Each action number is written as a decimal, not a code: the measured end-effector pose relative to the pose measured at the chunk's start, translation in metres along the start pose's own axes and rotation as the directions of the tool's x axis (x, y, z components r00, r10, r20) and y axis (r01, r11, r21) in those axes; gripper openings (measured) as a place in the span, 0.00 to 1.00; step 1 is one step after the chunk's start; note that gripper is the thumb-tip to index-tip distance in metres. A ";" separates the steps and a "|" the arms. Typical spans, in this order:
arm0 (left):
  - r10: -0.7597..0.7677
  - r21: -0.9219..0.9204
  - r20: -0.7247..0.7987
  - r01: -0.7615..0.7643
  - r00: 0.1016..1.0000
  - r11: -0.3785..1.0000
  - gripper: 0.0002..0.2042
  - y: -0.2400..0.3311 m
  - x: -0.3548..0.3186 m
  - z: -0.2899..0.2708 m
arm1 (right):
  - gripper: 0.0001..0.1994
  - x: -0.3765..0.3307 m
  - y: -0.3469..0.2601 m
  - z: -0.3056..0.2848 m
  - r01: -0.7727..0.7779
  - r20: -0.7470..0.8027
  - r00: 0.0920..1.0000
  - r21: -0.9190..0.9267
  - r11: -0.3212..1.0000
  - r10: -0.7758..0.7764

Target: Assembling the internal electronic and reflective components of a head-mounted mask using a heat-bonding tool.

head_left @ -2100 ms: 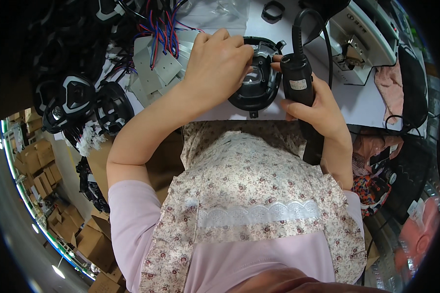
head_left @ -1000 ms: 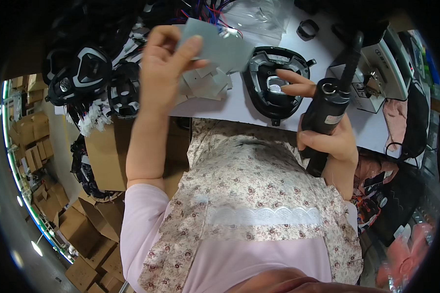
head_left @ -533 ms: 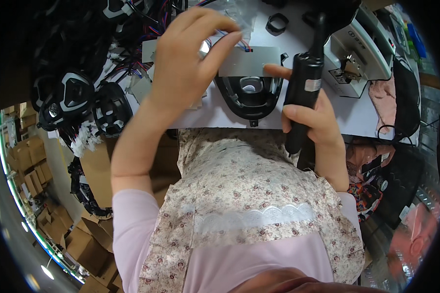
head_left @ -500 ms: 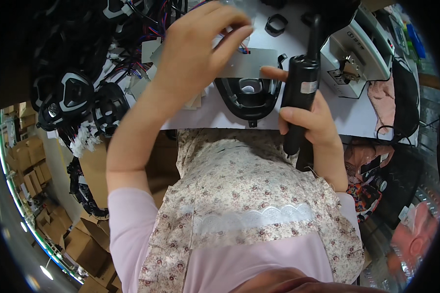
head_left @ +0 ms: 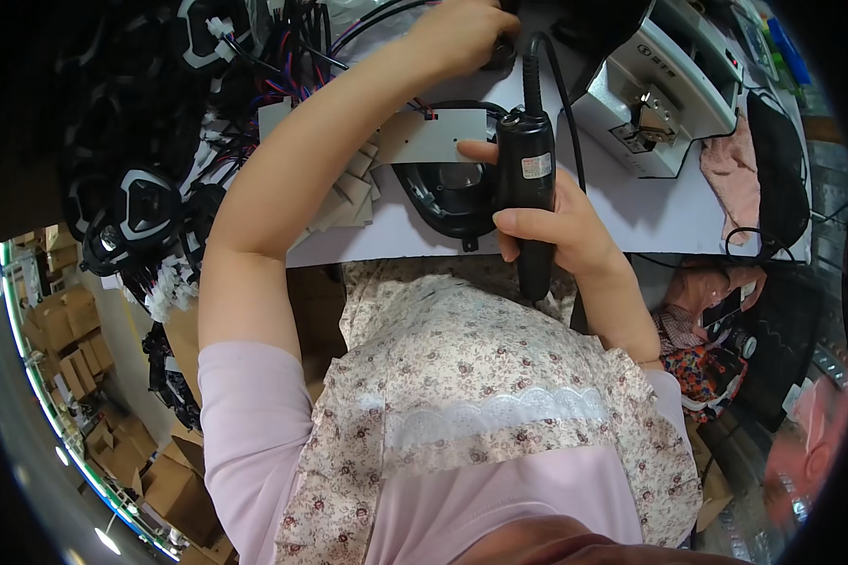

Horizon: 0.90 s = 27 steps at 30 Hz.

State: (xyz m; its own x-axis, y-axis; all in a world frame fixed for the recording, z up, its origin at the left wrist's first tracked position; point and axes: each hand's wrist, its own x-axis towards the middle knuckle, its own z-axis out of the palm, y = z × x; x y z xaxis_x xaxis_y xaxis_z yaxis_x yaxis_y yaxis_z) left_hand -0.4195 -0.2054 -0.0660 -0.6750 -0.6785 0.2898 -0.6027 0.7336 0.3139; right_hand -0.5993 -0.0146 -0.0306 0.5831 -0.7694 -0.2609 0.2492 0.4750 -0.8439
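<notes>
A black round housing [head_left: 452, 198] lies on the white table [head_left: 650, 212] in front of me, with a grey rectangular plate [head_left: 429, 137] with short red and black wires resting across its top. My right hand [head_left: 556, 226] grips a black corded electric screwdriver [head_left: 526, 165] held upright, and its forefinger presses on the plate's edge. My left hand [head_left: 457, 33] reaches far across the table. Its fingers curl over a small dark part [head_left: 502, 55]; the grip itself is hidden.
A fanned stack of grey plates [head_left: 349, 188] lies left of the housing. Black housings with red and blue wires [head_left: 146, 202] pile up at the left. A white machine [head_left: 669, 80] and a pink cloth [head_left: 730, 169] sit at the right. Cardboard boxes [head_left: 66, 348] stand on the floor.
My left hand carried a grey plate over, laid it on the black housing, let go and reached to the table's far side. My right hand kept the screwdriver and put a finger on the plate.
</notes>
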 end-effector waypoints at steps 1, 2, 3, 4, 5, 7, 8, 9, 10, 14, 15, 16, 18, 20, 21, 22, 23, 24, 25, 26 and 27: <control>-0.097 -0.105 -0.009 0.095 0.995 0.990 0.10 0.003 0.001 -0.006 | 0.37 0.000 0.001 -0.001 -0.001 -0.009 1.000 0.014 1.000 0.001; -0.193 -0.208 -0.007 0.188 0.981 0.960 0.11 0.006 0.003 -0.012 | 0.35 0.000 0.002 -0.002 -0.002 -0.018 1.000 0.029 1.000 0.003; -0.290 -0.308 0.001 0.276 0.957 0.910 0.12 0.013 0.003 -0.021 | 0.34 0.000 0.003 -0.002 -0.004 -0.024 1.000 0.041 0.999 0.005; -0.336 -0.436 -0.046 0.283 0.941 0.854 0.17 0.013 -0.001 -0.020 | 0.34 0.000 0.003 -0.002 -0.003 -0.022 1.000 0.043 0.999 0.003; -0.248 -0.401 -0.141 0.174 0.958 0.900 0.17 0.013 -0.005 -0.019 | 0.34 0.001 0.003 -0.001 -0.001 -0.020 1.000 0.045 0.999 0.002; -0.055 -0.301 -0.319 -0.047 0.946 0.953 0.19 0.014 -0.008 -0.018 | 0.34 0.001 0.001 -0.001 -0.002 -0.018 1.000 0.042 0.999 0.003; -0.049 -0.218 -0.276 -0.012 0.960 0.976 0.19 0.013 -0.011 -0.021 | 0.34 0.001 0.001 -0.001 -0.004 -0.016 1.000 0.039 0.999 0.004; -0.073 -0.226 -0.215 0.023 0.974 0.974 0.18 0.008 -0.013 -0.022 | 0.34 0.001 0.001 -0.001 -0.006 -0.017 1.000 0.038 0.999 0.006; -0.097 -0.232 -0.153 0.060 0.984 0.971 0.18 0.001 -0.014 -0.023 | 0.34 0.001 0.001 0.000 -0.006 -0.016 1.000 0.038 0.999 0.007; -0.324 -0.524 0.086 0.320 0.942 0.790 0.15 0.009 -0.022 -0.044 | 0.34 -0.001 0.001 -0.001 0.002 -0.033 0.999 0.039 0.999 -0.001; -0.366 -0.569 0.142 0.378 0.920 0.730 0.14 0.008 -0.025 -0.051 | 0.34 -0.001 0.001 -0.001 0.005 -0.037 0.999 0.038 0.999 -0.003; -0.368 -0.642 0.190 0.399 0.910 0.655 0.14 0.008 -0.029 -0.056 | 0.34 -0.001 0.000 -0.001 0.003 -0.043 0.999 0.028 1.000 -0.002; -0.362 -0.752 0.143 0.339 0.921 0.566 0.13 0.005 -0.041 -0.066 | 0.34 0.001 -0.002 -0.001 0.001 -0.054 0.999 0.008 1.000 0.000; -0.498 -0.907 0.196 0.349 0.845 0.237 0.12 0.014 -0.052 -0.076 | 0.34 0.003 -0.003 -0.004 0.004 -0.045 0.999 -0.019 1.000 -0.005; -0.530 -0.887 0.142 0.346 0.836 0.307 0.12 0.021 -0.058 -0.084 | 0.34 0.003 -0.004 -0.005 0.004 -0.037 0.999 -0.031 1.000 -0.006; -0.550 -0.864 0.091 0.341 0.830 0.370 0.13 0.025 -0.063 -0.089 | 0.34 0.003 -0.003 -0.005 0.023 -0.039 0.999 -0.039 0.999 -0.025; -0.567 -0.837 0.040 0.337 0.823 0.431 0.13 0.031 -0.069 -0.095 | 0.35 0.005 -0.003 -0.007 0.042 -0.034 0.998 -0.030 0.999 -0.043; -0.559 -0.805 0.013 0.340 0.829 0.486 0.14 0.044 -0.077 -0.102 | 0.35 0.007 -0.003 -0.010 0.060 -0.038 0.997 -0.022 0.998 -0.060; -0.597 -0.869 -0.007 0.290 0.802 0.400 0.12 0.060 -0.088 -0.106 | 0.35 0.010 -0.004 -0.011 0.073 -0.036 0.997 -0.010 0.997 -0.073; -0.549 -0.836 -0.069 0.252 0.833 0.488 0.13 0.073 -0.101 -0.107 | 0.35 0.012 -0.006 -0.013 0.076 -0.030 0.997 -0.001 0.997 -0.076; -0.493 -0.795 -0.130 0.207 0.860 0.571 0.14 0.082 -0.115 -0.103 | 0.37 0.014 -0.009 -0.008 0.099 -0.099 0.989 -0.075 0.992 -0.106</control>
State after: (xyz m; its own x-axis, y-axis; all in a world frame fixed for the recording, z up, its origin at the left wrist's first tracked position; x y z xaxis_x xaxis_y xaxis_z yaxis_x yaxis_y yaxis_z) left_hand -0.3475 -0.0713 0.0200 -0.2279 -0.9503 0.2119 -0.1456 0.2485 0.9576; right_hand -0.5992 -0.0325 -0.0304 0.4741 -0.8539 -0.2146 0.2468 0.3628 -0.8986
